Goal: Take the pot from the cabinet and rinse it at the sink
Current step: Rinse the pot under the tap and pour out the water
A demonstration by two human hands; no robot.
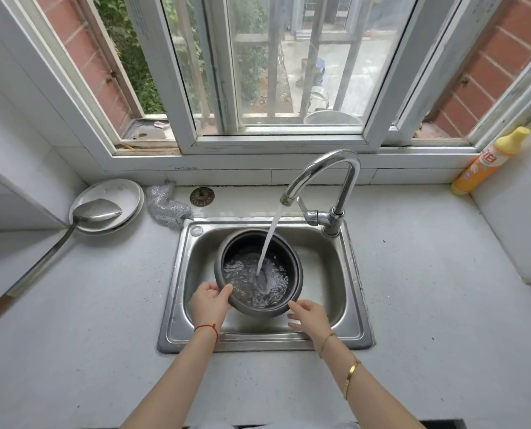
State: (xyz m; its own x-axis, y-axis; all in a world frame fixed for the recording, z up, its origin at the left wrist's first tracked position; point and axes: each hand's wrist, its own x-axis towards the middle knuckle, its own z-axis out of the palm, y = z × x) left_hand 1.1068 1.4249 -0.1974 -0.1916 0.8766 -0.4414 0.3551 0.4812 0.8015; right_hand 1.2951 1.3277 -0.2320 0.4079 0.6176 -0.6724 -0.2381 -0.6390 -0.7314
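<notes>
- Water (268,239) runs from the chrome faucet (326,181) in a slanted stream into the dark round pot (259,272), which sits in the steel sink (344,274) at the centre of the frame.
- Pot mouth faces up and tips slightly toward the viewer; being round, it has no clear long axis. Water pools and bubbles inside.
- Left hand (210,301) grips the pot's lower-left rim, thumb over the edge, fingers curled beneath.
- Right hand (309,315) is just beside the pot's lower-right side, fingers loosely spread and holding nothing; contact cannot be told.
- Pale speckled counter (428,305) surrounds the sink. At the left, a ladle (72,230) lies across stacked white plates (124,190), with a mesh scrubber (165,204) and a drain strainer (202,196) nearby.
- Yellow-orange detergent bottle (487,162) leans at the right.
- White-framed window (258,88) fills the top of the frame, brick and greenery outside.
</notes>
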